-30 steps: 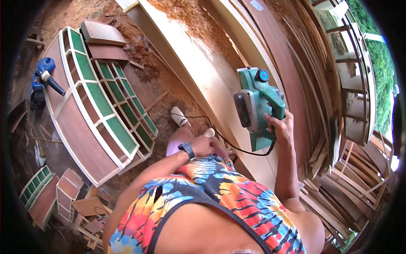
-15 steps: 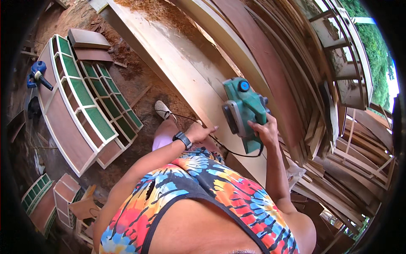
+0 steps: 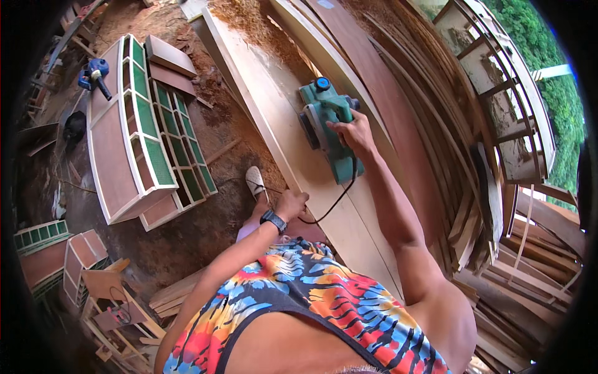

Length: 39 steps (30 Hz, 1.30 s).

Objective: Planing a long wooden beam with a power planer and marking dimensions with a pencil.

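A green electric hand planer [image 3: 330,128] rests on a long pale board [image 3: 277,115], its blue knob toward the far end. My right hand [image 3: 353,132] is closed round its rear handle, arm stretched forward. From the back of the planer a black power cord [image 3: 339,201] loops down to my left hand [image 3: 290,204]. The left fingers are curled round the cord, beside the board's near left edge. That wrist wears a dark watch [image 3: 273,219]. The underside of the planer is hidden against the wood.
Stacked brown planks [image 3: 408,118] lie right of the board. Wood shavings [image 3: 240,19] cover its far end. At left stand cabinet-like frames with green mesh [image 3: 157,163], a blue blower [image 3: 96,76] on top. My shoe [image 3: 254,181] is on the floor left of the board.
The planer has moved forward and left along the board in my right hand, from tilted to lying flatter on it. My left hand's extended finger has curled in.
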Each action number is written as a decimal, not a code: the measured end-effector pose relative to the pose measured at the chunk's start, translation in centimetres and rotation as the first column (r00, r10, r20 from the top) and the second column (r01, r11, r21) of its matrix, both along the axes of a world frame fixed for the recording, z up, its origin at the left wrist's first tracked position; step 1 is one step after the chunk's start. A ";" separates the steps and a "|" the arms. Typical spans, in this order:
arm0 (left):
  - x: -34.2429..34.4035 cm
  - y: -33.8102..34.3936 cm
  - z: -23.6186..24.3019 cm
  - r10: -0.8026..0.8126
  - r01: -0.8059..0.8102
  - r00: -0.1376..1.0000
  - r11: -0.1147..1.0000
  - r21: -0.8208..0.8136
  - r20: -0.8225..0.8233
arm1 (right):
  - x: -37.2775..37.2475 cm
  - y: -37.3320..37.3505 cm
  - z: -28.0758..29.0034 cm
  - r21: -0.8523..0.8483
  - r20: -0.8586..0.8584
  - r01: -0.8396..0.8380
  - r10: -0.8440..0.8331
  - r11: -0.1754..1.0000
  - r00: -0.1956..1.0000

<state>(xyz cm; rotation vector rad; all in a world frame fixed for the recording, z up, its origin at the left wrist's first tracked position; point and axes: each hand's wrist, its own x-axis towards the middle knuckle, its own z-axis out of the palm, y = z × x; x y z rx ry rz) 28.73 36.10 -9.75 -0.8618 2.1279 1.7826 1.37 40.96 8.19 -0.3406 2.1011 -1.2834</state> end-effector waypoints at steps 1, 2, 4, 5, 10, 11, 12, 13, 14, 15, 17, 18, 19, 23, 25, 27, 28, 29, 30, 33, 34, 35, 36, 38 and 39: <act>0.4 -0.1 -0.8 -0.054 0.052 0.992 0.998 -0.019 -0.112 | -0.7 -1.0 -0.3 -0.031 0.007 -0.018 0.018 0.999 1.000; 0.9 -0.3 -1.3 0.051 -0.042 0.968 0.998 0.045 -0.247 | -1.4 -2.1 -0.6 -0.020 0.006 -0.041 0.041 0.999 0.999; 2.0 -0.7 -1.0 0.158 -0.143 0.977 0.984 0.110 -0.141 | -2.4 -3.7 -0.9 0.008 -0.026 -0.050 0.050 0.999 0.998; 3.1 -0.6 -0.1 0.199 -0.208 0.977 0.968 0.141 0.079 | -2.7 -4.1 -1.0 0.035 -0.030 -0.055 0.056 0.998 0.998; 5.0 -4.8 5.7 0.220 -0.347 0.919 0.843 0.410 0.326 | -2.4 -1.2 -0.7 0.106 -0.027 -0.090 0.094 0.990 0.995; 5.6 -5.4 6.8 0.277 -0.382 0.923 0.728 0.569 0.266 | -1.8 0.3 -0.6 0.095 -0.002 -0.079 0.079 0.992 0.997; 5.9 -6.0 7.8 0.299 -0.378 0.926 0.714 0.589 0.232 | -1.3 1.7 -0.3 0.126 0.035 -0.066 0.062 0.990 0.997; 6.3 -6.8 8.8 0.326 -0.347 0.932 0.678 0.649 0.158 | -0.6 3.3 0.2 0.112 0.042 -0.065 0.060 0.992 0.997; 6.6 -7.9 9.5 0.296 -0.354 0.932 0.624 0.696 0.209 | 0.0 4.9 0.7 0.218 0.028 -0.061 0.057 0.974 0.998; 7.0 -8.9 10.1 0.239 -0.349 0.936 0.548 0.760 0.257 | 0.7 6.5 1.0 0.247 0.022 -0.066 0.062 0.967 0.998; 7.3 -10.8 10.7 0.191 -0.300 0.953 0.488 0.820 0.235 | 2.1 9.6 1.6 0.405 0.044 -0.032 0.016 0.914 0.999; 7.5 -11.3 10.9 0.189 -0.295 0.954 0.457 0.839 0.233 | 2.7 11.3 1.9 0.390 0.038 -0.008 -0.007 0.921 0.999; 7.5 -11.6 11.0 0.184 -0.295 0.954 0.421 0.858 0.238 | 3.3 12.8 2.2 0.414 0.057 -0.009 -0.016 0.910 0.998; 7.1 -12.3 11.0 0.101 -0.278 0.960 0.426 0.861 0.260 | 5.0 17.2 2.5 0.457 0.068 -0.024 -0.008 0.889 0.998; 6.7 -12.1 11.2 0.092 -0.273 0.961 0.438 0.857 0.259 | 5.4 18.3 2.4 0.473 0.081 -0.021 -0.019 0.881 0.997; 6.5 -11.5 11.7 0.158 -0.270 0.963 0.537 0.799 0.219 | 5.8 19.0 2.0 0.448 0.089 0.009 -0.054 0.894 0.995; 6.4 -11.0 12.0 0.183 -0.255 0.966 0.538 0.804 0.184 | 5.9 19.3 1.8 0.416 0.089 0.009 -0.051 0.909 0.995; 6.3 -10.5 12.4 0.198 -0.227 0.970 0.553 0.802 0.138 | 6.0 19.7 1.5 0.423 0.007 -0.019 0.018 0.906 1.000; 6.2 -9.8 12.8 0.261 -0.254 0.957 0.552 0.794 0.125 | 6.1 20.2 1.4 0.423 0.045 -0.001 -0.020 0.906 0.999; 6.5 -7.3 13.9 0.398 -0.332 0.910 0.525 0.784 0.119 | 6.0 22.0 1.1 0.355 -0.039 -0.022 0.038 0.935 0.999; 6.4 -6.3 14.2 0.475 -0.376 0.867 0.425 0.824 0.150 | 5.9 22.6 1.2 0.387 -0.046 -0.023 0.044 0.922 0.998; 6.3 -5.6 14.5 0.485 -0.387 0.865 0.485 0.784 0.127 | 5.8 23.0 1.3 0.370 -0.040 -0.051 0.071 0.928 0.997; 6.3 -4.8 14.7 0.520 -0.369 0.850 0.475 0.799 0.084 | 5.6 23.5 1.3 0.386 0.003 -0.079 0.085 0.919 0.996; 5.9 -3.9 15.0 0.574 -0.403 0.817 0.498 0.768 0.057 | 5.5 23.8 1.4 0.369 -0.044 -0.097 0.121 0.924 0.992; 5.6 -3.5 15.1 0.599 -0.359 0.800 0.446 0.820 0.025 | 5.7 24.3 1.6 0.363 -0.061 -0.138 0.171 0.921 0.983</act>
